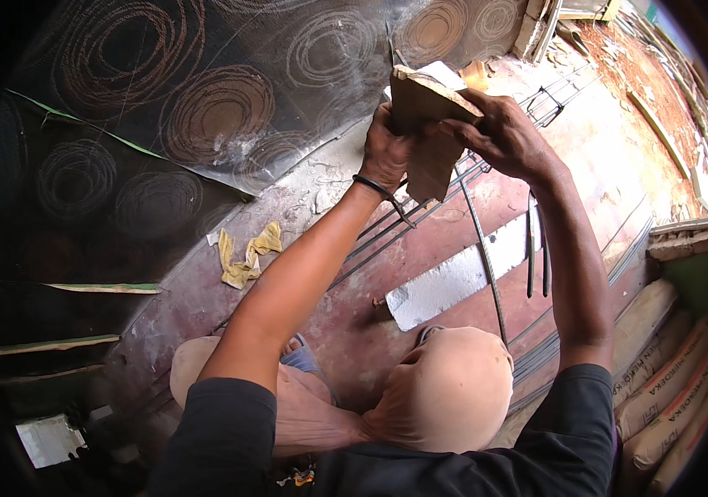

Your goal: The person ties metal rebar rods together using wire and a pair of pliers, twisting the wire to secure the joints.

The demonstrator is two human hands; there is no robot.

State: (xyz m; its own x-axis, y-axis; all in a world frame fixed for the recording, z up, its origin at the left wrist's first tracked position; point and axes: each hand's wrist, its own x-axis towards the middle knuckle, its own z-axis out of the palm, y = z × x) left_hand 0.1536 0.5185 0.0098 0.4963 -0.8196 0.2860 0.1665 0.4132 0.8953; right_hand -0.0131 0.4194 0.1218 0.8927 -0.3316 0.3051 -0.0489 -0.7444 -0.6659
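Note:
Both of my arms stretch forward, and the hands hold up a jagged, brown-grey flat piece (425, 103) with a pale broken edge; its material I cannot make out. My left hand (385, 151), with a black band at the wrist, is closed on its left side, fingers partly hidden behind it. On the other side, my right hand (509, 137) grips the edge with bent fingers. A steel bar frame (395, 228) runs diagonally over the floor below the hands. Beside it lies a white rectangular block (445, 286), with a thin ribbed bar (484, 248) crossing over it.
A dark sheet with ring patterns (213, 116) covers the left side. Crumpled yellow cloth (246, 253) lies on the reddish floor (321, 315). Several filled sacks (669, 389) are stacked at the right, near long thin rods (540, 344). Reddish soil with wood scraps (660, 124) lies at the far right.

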